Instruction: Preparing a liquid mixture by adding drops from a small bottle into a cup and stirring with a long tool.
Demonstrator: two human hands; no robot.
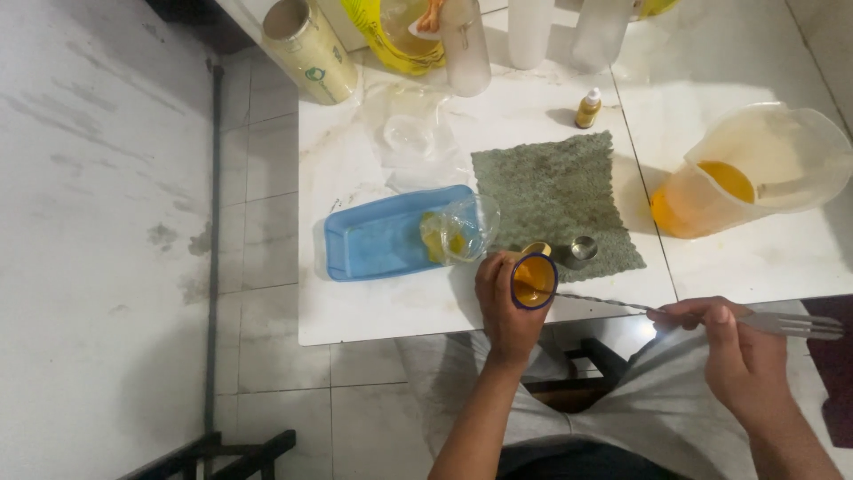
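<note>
Low in the frame, your left hand point(505, 307) gripped a small cup point(534, 280) already holding orange liquid; your right hand point(737, 351) pinched a fork point(711, 316), its handle inside, stirring seemingly unfinished.

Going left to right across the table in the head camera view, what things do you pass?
Blue tray → clear glass → small cup in the left hand → metal cap → right hand → fork, with the big jug of orange liquid behind.

One tray point(378, 238), two jugs point(755, 169)
</note>
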